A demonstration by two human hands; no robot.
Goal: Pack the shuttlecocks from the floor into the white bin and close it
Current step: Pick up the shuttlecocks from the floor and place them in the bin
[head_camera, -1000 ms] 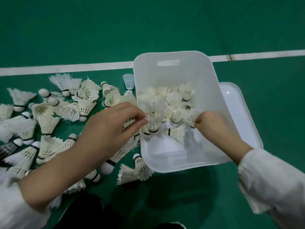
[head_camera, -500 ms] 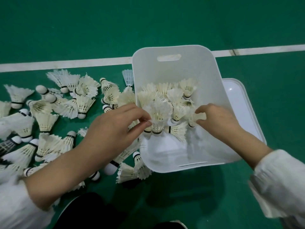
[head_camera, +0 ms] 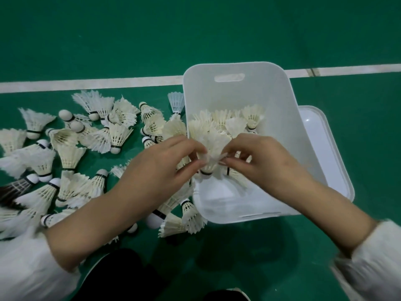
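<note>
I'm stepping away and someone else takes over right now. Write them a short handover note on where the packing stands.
Hands: left hand and right hand both pinch the feathers of one held shuttlecock by the white bin's left wall.
Done: packed shuttlecocks lie in the bin's far half.
Left: loose shuttlecocks cover the floor left of the bin; pack them, then fit the lid, which lies at the bin's right.
</note>
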